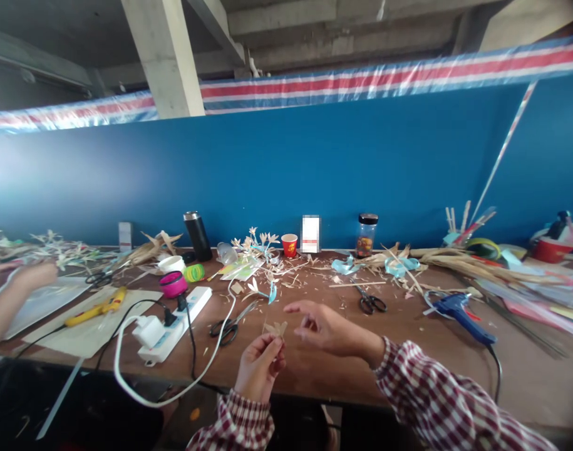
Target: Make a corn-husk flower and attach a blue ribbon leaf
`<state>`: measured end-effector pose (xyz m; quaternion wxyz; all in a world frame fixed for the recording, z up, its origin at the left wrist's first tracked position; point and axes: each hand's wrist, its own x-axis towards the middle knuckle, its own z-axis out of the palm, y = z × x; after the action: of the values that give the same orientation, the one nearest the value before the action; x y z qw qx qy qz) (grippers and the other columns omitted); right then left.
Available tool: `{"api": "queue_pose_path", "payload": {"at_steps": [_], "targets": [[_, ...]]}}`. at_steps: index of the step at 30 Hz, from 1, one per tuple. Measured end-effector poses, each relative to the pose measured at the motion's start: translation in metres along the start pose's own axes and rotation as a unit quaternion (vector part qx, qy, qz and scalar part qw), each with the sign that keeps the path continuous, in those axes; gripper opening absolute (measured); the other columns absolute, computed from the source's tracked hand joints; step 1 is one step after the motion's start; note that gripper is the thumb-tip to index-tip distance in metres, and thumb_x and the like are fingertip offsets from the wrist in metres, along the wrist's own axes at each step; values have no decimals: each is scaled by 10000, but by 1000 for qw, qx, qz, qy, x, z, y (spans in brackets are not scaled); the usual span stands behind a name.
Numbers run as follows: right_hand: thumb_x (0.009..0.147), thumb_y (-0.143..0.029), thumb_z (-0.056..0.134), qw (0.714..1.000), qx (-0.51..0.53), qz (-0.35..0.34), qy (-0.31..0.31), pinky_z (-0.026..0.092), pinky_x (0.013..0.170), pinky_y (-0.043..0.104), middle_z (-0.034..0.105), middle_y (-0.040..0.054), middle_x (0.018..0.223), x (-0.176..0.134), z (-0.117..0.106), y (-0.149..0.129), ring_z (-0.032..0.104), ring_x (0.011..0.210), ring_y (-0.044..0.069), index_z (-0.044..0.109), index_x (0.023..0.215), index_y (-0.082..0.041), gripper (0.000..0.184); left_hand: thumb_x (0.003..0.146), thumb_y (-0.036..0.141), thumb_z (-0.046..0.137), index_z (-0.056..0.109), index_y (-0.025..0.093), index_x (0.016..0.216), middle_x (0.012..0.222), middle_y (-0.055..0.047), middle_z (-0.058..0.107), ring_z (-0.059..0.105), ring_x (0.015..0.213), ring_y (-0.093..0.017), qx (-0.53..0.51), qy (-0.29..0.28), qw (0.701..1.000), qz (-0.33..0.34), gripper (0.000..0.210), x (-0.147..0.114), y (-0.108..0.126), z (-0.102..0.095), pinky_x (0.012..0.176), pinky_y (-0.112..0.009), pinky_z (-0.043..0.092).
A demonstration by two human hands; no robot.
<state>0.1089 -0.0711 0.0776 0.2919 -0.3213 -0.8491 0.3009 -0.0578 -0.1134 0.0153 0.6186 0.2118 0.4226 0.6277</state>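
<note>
At the lower centre of the frame, the left hand (262, 366) has its grip pinched on a small pale flower-like piece (275, 328), which sticks up past the fingertips above the worktop (324, 379), its narrow petals fanning out so that no single long axis can be told. The right hand (335, 332) lies just to the right, its grip unclosed and seemingly holding nothing, with curled fingers pointing left toward the piece. A gap shows between them, so the left hand is nearer, already touching it.
</note>
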Motion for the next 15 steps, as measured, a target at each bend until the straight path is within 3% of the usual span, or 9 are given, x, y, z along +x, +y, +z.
{"api": "queue_pose_path", "payload": {"at_steps": [3, 5, 10, 12, 15], "targets": [[810, -248, 504, 997, 56, 11, -57, 418, 578, 199, 632, 12, 787, -4, 13, 9, 544, 634, 99, 571, 1035, -160, 251, 501, 183, 805, 610, 116, 664, 588, -14, 629, 527, 438, -49, -3, -1, 1000, 0, 262, 2, 1, 1, 401, -126, 467], [829, -271, 472, 997, 60, 28, -47, 377, 535, 191, 580, -13, 649, -8, 7, 18, 495, 575, 89, 611, 832, -142, 190, 534, 149, 784, 613, 114, 674, 599, -20, 636, 533, 440, -52, -1, 6, 1000, -2, 223, 4, 4, -2, 398, -127, 471], [824, -349, 460, 988, 36, 104, 106, 299, 455, 183, 461, -41, 575, -25, -47, 53, 405, 510, 77, 551, 726, -150, 240, 610, 67, 718, 610, 115, 689, 605, -25, 643, 549, 443, -58, -4, 33, 999, 14, 142, 7, 16, -16, 396, -122, 478], [818, -378, 447, 970, 33, 165, 173, 261, 410, 178, 384, -65, 517, -36, -73, 71, 359, 448, 73, 523, 722, -163, 248, 636, 52, 692, 607, 113, 693, 601, -26, 642, 551, 438, -59, -4, 41, 999, 21, 119, 7, 21, -22, 396, -122, 481], [810, -386, 447, 940, 11, 210, 267, 288, 414, 182, 404, -50, 531, -56, -109, 99, 385, 456, 81, 532, 744, -160, 250, 664, 26, 656, 607, 109, 695, 598, -32, 641, 559, 436, -65, -2, 52, 998, 29, 101, 7, 27, -30, 395, -127, 484]]}}
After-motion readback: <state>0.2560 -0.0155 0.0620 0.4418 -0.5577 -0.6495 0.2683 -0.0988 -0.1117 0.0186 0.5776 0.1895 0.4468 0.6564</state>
